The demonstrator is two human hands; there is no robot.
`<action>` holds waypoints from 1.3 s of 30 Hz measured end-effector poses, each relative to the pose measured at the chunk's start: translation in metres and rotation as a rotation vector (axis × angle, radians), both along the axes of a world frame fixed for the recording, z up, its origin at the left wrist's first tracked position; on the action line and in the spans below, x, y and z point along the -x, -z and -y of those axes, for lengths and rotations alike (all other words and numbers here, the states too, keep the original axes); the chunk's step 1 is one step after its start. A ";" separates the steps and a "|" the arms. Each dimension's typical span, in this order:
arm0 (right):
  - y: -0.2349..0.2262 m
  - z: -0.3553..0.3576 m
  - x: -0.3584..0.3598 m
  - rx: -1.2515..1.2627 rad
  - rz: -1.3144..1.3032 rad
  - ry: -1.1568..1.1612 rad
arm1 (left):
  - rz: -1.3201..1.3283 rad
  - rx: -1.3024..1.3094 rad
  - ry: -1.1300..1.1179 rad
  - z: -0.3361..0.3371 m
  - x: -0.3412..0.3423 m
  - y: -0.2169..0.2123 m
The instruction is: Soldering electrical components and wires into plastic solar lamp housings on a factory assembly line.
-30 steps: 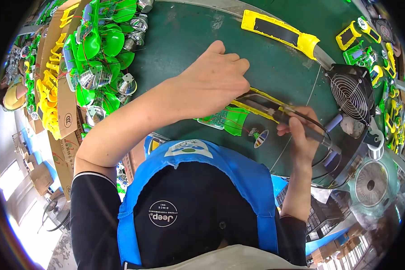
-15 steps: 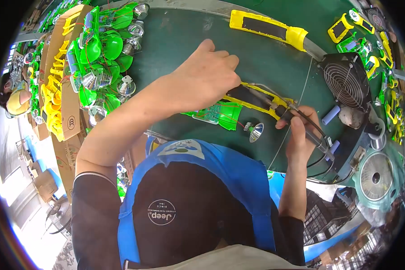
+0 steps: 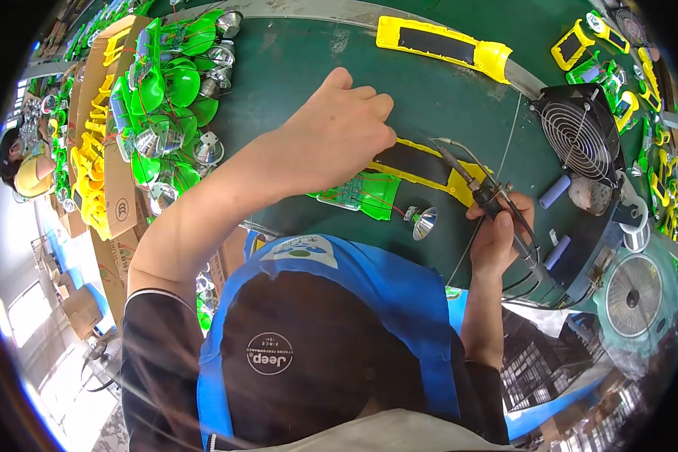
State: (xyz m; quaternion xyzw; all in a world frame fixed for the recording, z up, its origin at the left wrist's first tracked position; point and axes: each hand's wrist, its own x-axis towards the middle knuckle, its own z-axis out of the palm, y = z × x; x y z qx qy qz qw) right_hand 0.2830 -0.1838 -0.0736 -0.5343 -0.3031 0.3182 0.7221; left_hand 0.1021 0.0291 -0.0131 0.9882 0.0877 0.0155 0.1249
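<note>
My left hand (image 3: pixel 339 132) is closed, knuckles up, over the left end of a yellow plastic casing (image 3: pixel 465 183) with a dark inset panel. What its fingers hold is hidden beneath it. My right hand (image 3: pixel 502 230) is wrapped round a soldering iron (image 3: pixel 487 199), whose metal shaft slants up and left above the casing's right part. A thin bent metal tube runs alongside the shaft. Just below the casing lies a green shell with a circuit board (image 3: pixel 346 193), partly under my left wrist. Red wires link it to a silver reflector lamp (image 3: pixel 422 222).
Another yellow casing (image 3: pixel 437 44) lies at the far side. A black fan (image 3: pixel 578 134) and blue cylindrical cells (image 3: pixel 555 191) are on the right. Green shells with reflectors (image 3: pixel 158 135) pile up at left, beside a cardboard box (image 3: pixel 120 192) of yellow parts.
The soldering iron has swung, its tip end moving right and standing more steeply above the casing. My left hand has shifted slightly left and stays closed.
</note>
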 end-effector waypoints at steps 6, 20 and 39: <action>0.000 0.000 0.000 0.000 0.014 0.019 | -0.054 -0.050 0.015 0.001 -0.002 -0.003; 0.006 0.001 -0.003 -0.033 0.035 0.039 | 0.168 -0.021 -0.023 0.009 0.008 -0.018; -0.005 -0.038 0.049 -0.077 -0.022 0.018 | 0.432 0.085 -0.295 0.064 0.003 0.012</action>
